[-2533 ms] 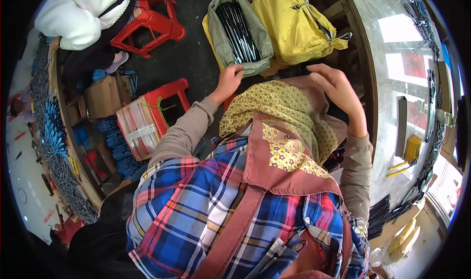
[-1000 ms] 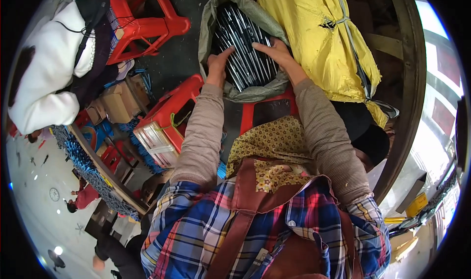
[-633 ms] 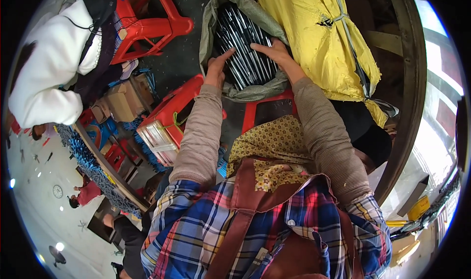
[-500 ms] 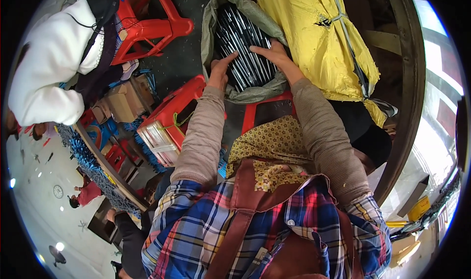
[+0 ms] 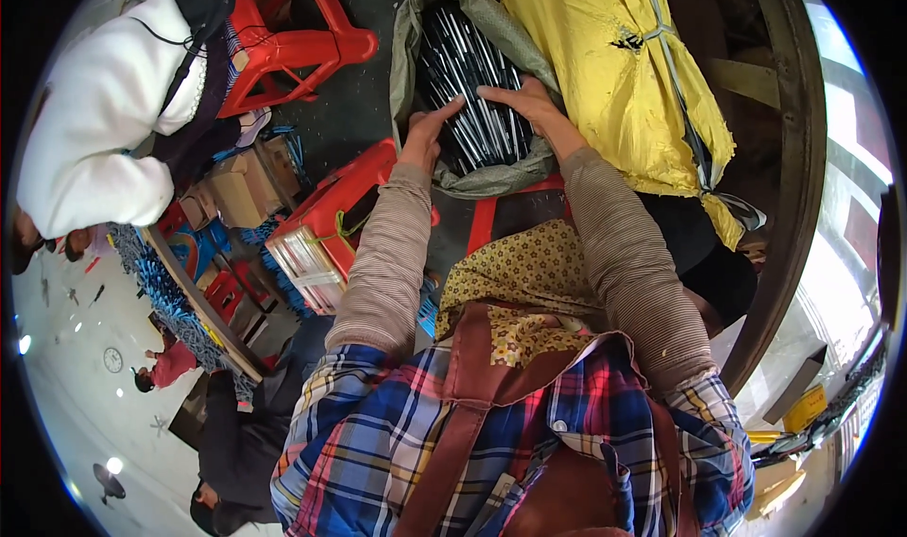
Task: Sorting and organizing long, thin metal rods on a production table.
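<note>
Upper left of frame: co-worker in a white top [image 5: 104, 121], just beside a red stool [image 5: 326, 51]. Left of centre: a cardboard box [image 5: 248, 189], then a second stool [image 5: 367, 178], also red, tilted in view, with a pale flat bundle [image 5: 308, 268] at its near side. Upper centre: left hand [image 5: 421, 142] at the lower left of the mouth of a grey-green sack [image 5: 505, 178], thumb pointing up and inward over the dark rods [image 5: 465, 51]. The rods fill the sack mouth, glossy, roughly parallel; long axis runs from upper left to lower right, steeply. They lie between the two hands and continue beyond them toward the top of the frame. Right hand [image 5: 540, 112] at the right side of the mouth, set slightly higher, thumb laid leftward across the rods. Neither hand is clearly nearer: both thumbs appear to touch the load, tips close but apart. Remaining fingers are hidden at the sides; cannot tell whether they grip rods. Right of centre: a yellow sack [image 5: 605, 88], tied, just beside the right hand; farther right, a curved-looking wooden edge [image 5: 803, 112].
</note>
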`<state>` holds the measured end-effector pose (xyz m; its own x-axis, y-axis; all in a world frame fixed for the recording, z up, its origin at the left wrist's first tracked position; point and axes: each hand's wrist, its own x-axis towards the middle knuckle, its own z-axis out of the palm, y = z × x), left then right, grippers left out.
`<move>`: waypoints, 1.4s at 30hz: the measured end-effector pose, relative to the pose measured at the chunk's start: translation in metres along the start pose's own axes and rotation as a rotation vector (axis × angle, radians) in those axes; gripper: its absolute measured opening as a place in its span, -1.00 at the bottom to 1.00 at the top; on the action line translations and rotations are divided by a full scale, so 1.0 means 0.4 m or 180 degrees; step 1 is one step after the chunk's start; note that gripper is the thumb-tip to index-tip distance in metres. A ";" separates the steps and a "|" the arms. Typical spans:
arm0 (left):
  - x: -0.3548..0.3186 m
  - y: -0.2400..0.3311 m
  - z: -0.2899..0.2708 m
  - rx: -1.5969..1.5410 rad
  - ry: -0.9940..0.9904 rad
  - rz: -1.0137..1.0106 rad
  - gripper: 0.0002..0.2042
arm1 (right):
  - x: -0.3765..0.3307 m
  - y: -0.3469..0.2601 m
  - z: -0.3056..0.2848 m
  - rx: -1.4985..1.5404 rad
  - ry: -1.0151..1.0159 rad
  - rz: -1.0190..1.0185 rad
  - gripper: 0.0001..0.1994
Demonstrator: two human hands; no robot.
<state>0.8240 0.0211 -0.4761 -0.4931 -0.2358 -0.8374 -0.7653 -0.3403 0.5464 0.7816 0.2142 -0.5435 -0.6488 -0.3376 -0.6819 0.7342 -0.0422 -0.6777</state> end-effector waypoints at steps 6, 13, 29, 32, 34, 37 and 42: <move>0.044 -0.018 -0.055 -0.0389 -0.0187 -0.0153 -0.55 | -0.030 -0.041 0.020 0.0420 -0.0334 0.0003 -0.36; -0.050 0.020 -0.004 -0.0396 -0.0339 -0.0087 -0.52 | -0.038 -0.064 0.014 0.0304 -0.0286 0.0357 -0.35; 0.012 -0.014 0.009 -0.0759 -0.0380 -0.0337 -0.49 | -0.026 -0.050 0.018 0.0223 -0.0858 0.0216 0.02; -0.007 -0.003 0.054 -0.1085 -0.0504 -0.0489 -0.47 | 0.010 -0.012 0.014 0.0178 -0.0178 0.0245 0.08; -0.026 0.024 0.049 -0.0845 -0.0433 -0.0434 -0.43 | -0.010 -0.037 0.031 0.0296 -0.0220 0.0418 0.09; -0.055 0.066 0.047 -0.0725 -0.0432 -0.0285 -0.42 | -0.059 -0.111 0.048 0.0520 -0.0281 0.0756 0.10; -0.071 0.120 0.065 -0.0824 -0.0764 -0.0232 -0.53 | -0.085 -0.169 0.053 0.0365 -0.0401 0.0703 -0.01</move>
<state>0.7906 0.0351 -0.4264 -0.5478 0.0077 -0.8365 -0.6869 -0.5749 0.4446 0.7583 0.2087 -0.4688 -0.4458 -0.4645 -0.7652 0.8775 -0.0582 -0.4760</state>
